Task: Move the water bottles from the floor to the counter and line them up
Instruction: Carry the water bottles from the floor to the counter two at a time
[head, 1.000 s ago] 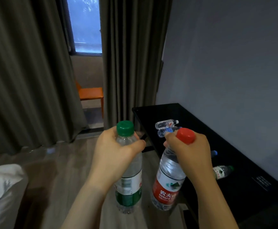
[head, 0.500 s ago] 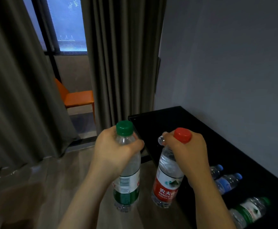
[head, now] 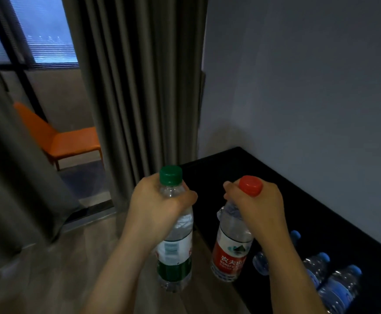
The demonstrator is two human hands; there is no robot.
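- Where it meets the grey wall, one black desk (head: 241, 168) runs along the right side.
- One green-capped bottle (head: 175, 250), clear water inside; the left hand (head: 157, 205) curls round its neck and holds it over the wooden floor (head: 60, 279), beside the desk.
- One red-capped bottle (head: 230, 248), clear water inside; the right hand (head: 257, 207) grips its neck and holds it at the desk's front edge.
- Three smaller blue-capped bottles (head: 341, 288), close together on the desk, lower right.

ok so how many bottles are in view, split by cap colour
green-cap bottle: 1, in the left hand
red-cap bottle: 1, in the right hand
blue-cap bottles: 3, on the counter, one partly hidden by the right arm
total: 5
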